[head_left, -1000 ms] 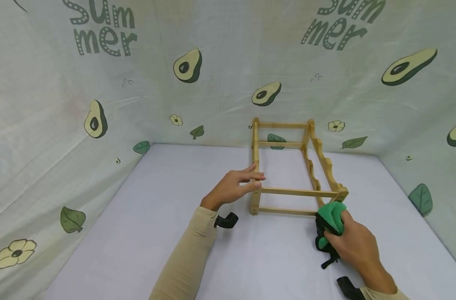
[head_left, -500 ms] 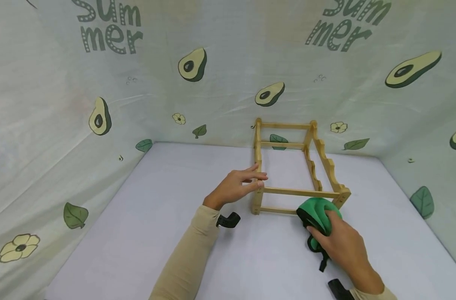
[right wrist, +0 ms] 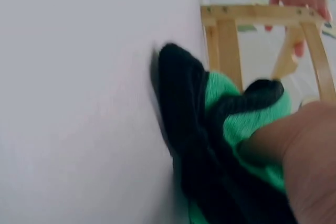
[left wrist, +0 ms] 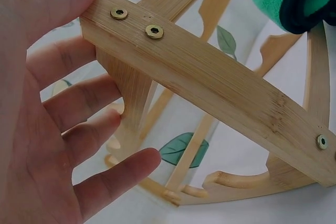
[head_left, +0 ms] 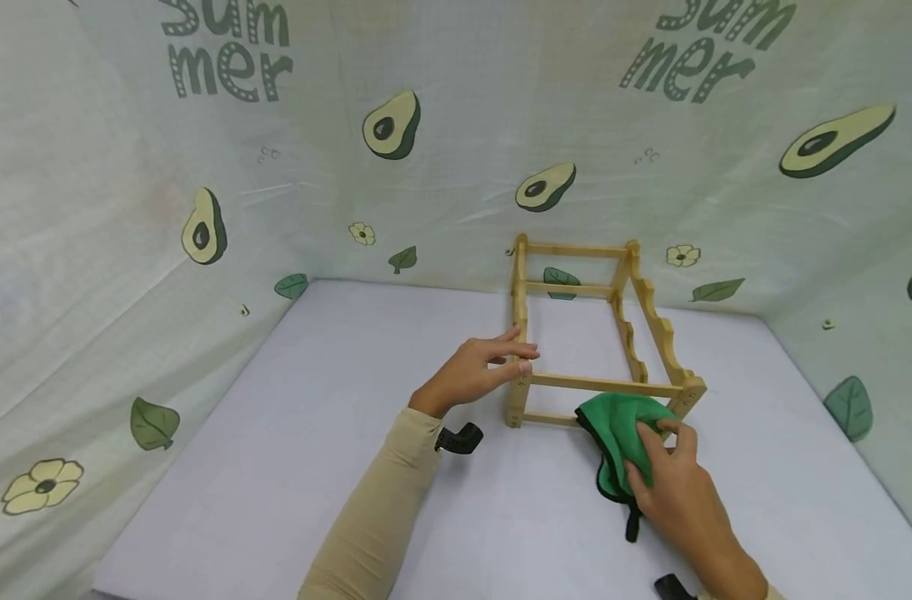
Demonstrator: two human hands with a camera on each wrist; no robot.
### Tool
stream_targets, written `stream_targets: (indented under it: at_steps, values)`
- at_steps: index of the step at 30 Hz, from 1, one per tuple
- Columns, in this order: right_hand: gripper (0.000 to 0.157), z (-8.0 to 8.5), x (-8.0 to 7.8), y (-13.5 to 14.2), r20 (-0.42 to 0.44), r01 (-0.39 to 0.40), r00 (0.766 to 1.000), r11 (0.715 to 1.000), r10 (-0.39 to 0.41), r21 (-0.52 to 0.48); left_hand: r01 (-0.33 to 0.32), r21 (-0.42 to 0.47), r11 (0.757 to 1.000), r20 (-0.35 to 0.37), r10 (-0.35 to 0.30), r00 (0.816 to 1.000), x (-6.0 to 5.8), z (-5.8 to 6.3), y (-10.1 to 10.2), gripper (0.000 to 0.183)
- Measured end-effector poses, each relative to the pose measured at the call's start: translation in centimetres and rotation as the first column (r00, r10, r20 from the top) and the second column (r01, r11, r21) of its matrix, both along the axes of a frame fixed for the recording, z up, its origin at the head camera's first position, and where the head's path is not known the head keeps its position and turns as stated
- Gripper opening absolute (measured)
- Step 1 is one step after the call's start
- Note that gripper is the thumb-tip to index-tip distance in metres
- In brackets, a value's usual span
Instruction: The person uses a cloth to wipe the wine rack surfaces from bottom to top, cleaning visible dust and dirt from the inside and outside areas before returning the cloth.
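Observation:
A light wooden rack [head_left: 606, 384] with scalloped side rails lies toward the back right of the table. My left hand [head_left: 471, 372] holds its near left corner; in the left wrist view the thumb sits on the end of a bar [left wrist: 210, 74] with the fingers on its other side. Bunched in my right hand [head_left: 679, 492] is a green cloth [head_left: 613, 429] with black edging and a black loop. It hangs by the rack's near end, overlapping the lower front bar. The right wrist view shows a black edge of the cloth [right wrist: 178, 82] close over the table.
White tabletop [head_left: 336, 375] surrounds the rack on the left and in front. Behind it and at both sides rise fabric walls [head_left: 456, 125] printed with avocados, leaves and flowers. A black wrist strap piece [head_left: 459, 438] juts out under the left wrist.
My right hand has moved the cloth left along the rack's near end, and the cloth has spread out more. The left hand stays at the rack's corner. The head view has shifted slightly.

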State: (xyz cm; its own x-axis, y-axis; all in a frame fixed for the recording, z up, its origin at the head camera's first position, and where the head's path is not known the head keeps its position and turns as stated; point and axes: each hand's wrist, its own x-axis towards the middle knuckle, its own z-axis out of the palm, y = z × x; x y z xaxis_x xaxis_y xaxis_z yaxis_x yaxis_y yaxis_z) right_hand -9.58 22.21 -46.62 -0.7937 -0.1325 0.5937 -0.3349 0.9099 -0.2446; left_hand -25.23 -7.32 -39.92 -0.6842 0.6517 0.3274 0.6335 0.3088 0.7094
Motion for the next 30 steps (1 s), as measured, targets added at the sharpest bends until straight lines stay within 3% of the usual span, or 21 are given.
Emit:
stream_targets:
  at_steps: [3,7,11,14,30]
  values:
    - [0.082,0.1,-0.2,0.0,0.006,-0.012,1.0,1.0,0.012,0.02,0.013,-0.011,1.0,-0.002,-0.013,1.0,0.0,0.1,0.2,0.035]
    - [0.101,1.1,-0.7,0.3,0.13,-0.055,0.99,0.996,0.045,0.074,0.028,-0.01,1.0,-0.004,-0.028,1.0,0.0,0.4,0.3,0.036]
    - [0.106,2.3,-1.3,0.6,0.308,-0.112,0.949,0.984,0.066,0.136,0.019,-0.007,1.0,-0.002,-0.019,1.0,-0.2,0.5,0.2,0.035]
    - [0.106,2.5,-1.8,0.5,0.367,-0.137,0.927,0.978,0.071,0.157,0.015,-0.016,1.0,0.004,-0.014,1.0,-0.2,0.4,0.1,0.035]
    - [0.061,1.5,-4.4,-1.8,0.219,-0.171,0.965,0.98,0.146,0.102,0.014,-0.004,1.0,0.0,-0.014,1.0,-0.3,-0.3,-0.4,0.036]
